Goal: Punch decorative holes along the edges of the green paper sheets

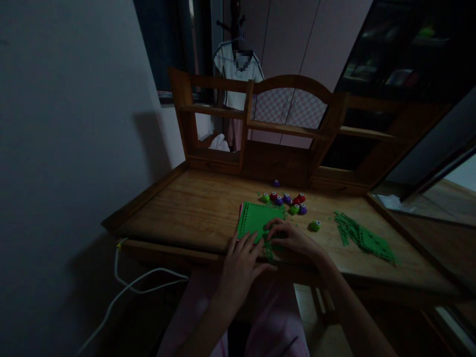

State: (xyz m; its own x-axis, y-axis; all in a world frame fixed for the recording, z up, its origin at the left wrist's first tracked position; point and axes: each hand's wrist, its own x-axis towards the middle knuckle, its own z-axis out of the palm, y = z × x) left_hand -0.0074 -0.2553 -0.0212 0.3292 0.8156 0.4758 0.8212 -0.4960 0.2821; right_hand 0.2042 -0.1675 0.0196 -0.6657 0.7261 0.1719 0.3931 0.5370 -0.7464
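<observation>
Where hands (240, 263) meet paper (256, 215) | wooden desk (197, 208) | wall (74, 124) | cabinet (405, 64), perhaps glazed

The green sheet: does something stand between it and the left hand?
Nothing visible does. The left hand rests on the green sheet; the small coloured objects sit by its far right corner.

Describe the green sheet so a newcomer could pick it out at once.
On the wooden desk, find the left hand at the near edge. The green sheet lies flat, partly under that hand. Unlike the green scraps farther right, it is broad, with holes along its left edge.
</observation>
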